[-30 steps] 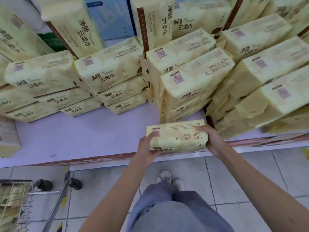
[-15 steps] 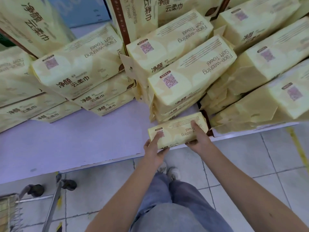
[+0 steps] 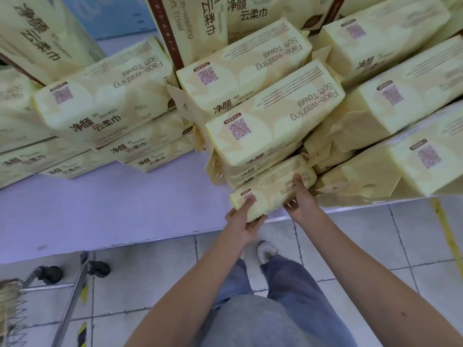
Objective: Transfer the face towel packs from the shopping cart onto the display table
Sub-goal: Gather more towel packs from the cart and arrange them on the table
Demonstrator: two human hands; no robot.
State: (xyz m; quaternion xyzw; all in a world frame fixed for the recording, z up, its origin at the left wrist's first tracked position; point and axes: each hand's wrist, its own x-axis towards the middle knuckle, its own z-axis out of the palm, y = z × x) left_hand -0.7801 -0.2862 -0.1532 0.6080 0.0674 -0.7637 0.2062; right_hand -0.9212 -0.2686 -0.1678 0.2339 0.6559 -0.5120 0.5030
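Observation:
A cream-yellow face towel pack (image 3: 271, 190) lies at the front edge of the lilac display table (image 3: 112, 209), pushed against the bottom of a stack of like packs (image 3: 270, 121). My left hand (image 3: 244, 219) grips its near left end, thumb on top and fingers under the edge. My right hand (image 3: 300, 199) holds its right part, fingers laid over the top and thumb at the front. Only a corner of the shopping cart (image 3: 15, 304) shows at the lower left.
Stacks of the same packs fill the table's left (image 3: 105, 106) and right (image 3: 390, 108) sides, with upright packs (image 3: 175, 26) behind. The cart's frame and wheels (image 3: 97, 269) stand on the tiled floor by my legs (image 3: 270, 309).
Both hands have carried the pack forward and right, from the table's front edge to the foot of the middle stack. The view has moved closer to the table.

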